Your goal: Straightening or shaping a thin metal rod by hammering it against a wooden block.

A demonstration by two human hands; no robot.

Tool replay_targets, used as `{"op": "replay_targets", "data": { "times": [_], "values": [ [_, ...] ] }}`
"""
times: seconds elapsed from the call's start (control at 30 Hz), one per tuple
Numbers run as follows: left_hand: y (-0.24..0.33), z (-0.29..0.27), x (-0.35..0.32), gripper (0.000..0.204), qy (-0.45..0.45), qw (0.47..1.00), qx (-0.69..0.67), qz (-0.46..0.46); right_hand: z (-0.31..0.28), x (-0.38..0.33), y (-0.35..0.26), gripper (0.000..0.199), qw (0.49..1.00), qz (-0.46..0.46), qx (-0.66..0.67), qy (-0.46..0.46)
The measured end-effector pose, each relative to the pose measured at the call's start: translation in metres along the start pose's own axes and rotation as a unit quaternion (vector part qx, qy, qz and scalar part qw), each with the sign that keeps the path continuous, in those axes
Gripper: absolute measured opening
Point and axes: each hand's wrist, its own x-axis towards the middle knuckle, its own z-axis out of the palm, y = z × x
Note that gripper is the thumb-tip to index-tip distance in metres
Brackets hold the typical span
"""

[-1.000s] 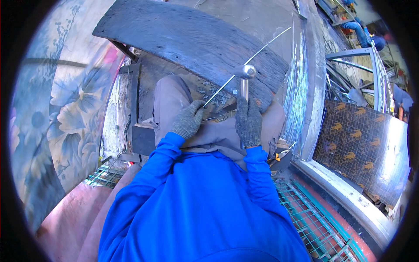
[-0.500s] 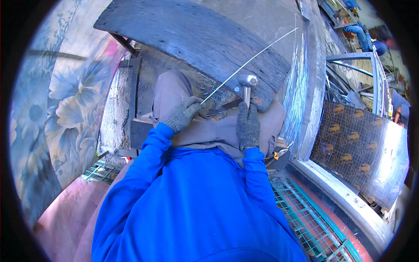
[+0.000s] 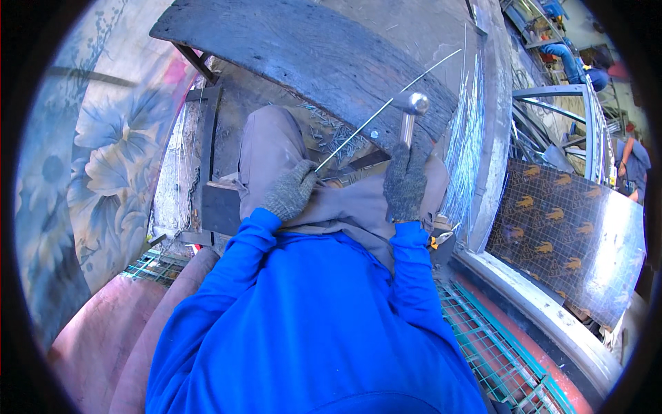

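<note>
My left hand (image 3: pixel 289 190), in a grey knit glove, is closed on one end of a long thin metal rod (image 3: pixel 365 124). The rod slants up and away to the right, above a dark wooden bench (image 3: pixel 276 48). My right hand (image 3: pixel 405 185), gloved the same way, grips the shiny metal handle of a hammer (image 3: pixel 415 104). Its rounded steel head is raised, close to the rod on the picture. A small shiny round piece of metal (image 3: pixel 374 134) shows below the rod. Many short cut metal pieces (image 3: pixel 352 148) lie beyond my knees, beside the bench edge.
A bundle of long thin rods (image 3: pixel 463 145) stands to the right of my knee. Pliers with yellow-orange handles (image 3: pixel 438 239) lie by my right hip. Green wire mesh (image 3: pixel 483 338) is at lower right, near a patterned board (image 3: pixel 545 231). Other people (image 3: pixel 631 162) are at far right.
My right hand has lifted the hammer up and to the right. My left hand has shifted slightly, and the rod's far tip has dropped a little to the left.
</note>
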Motion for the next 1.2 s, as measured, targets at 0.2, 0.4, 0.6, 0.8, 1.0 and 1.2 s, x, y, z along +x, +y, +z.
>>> {"op": "replay_targets", "data": {
  "times": [0.2, 0.4, 0.6, 0.8, 1.0, 1.2],
  "values": [
    [-0.008, 0.002, 0.003, 0.029, 0.014, 0.999, -0.003, 0.041, 0.003, 0.033, 0.002, 0.039, 0.992, -0.093, -0.085, -0.011],
    [-0.009, 0.001, -0.001, 0.030, 0.016, 0.999, -0.011, 0.036, 0.007, 0.037, 0.034, 0.040, 0.939, -0.282, -0.186, 0.068],
    [0.012, -0.043, -0.029, 0.031, -0.038, 0.998, 0.025, -0.054, 0.004, 0.023, 0.071, 0.040, 0.913, -0.303, -0.271, 0.021],
    [-0.014, -0.050, -0.044, 0.031, -0.016, 0.997, 0.055, -0.046, -0.001, 0.016, 0.072, 0.057, 0.889, -0.262, -0.375, -0.031],
    [-0.018, -0.046, -0.043, 0.034, -0.009, 0.996, 0.068, -0.060, 0.008, 0.013, 0.024, 0.042, 0.974, -0.184, -0.128, 0.041],
    [-0.009, -0.051, -0.041, 0.037, -0.024, 0.995, 0.057, -0.077, 0.014, 0.039, -0.004, 0.041, 0.994, 0.004, -0.056, -0.098]
  ]
}}
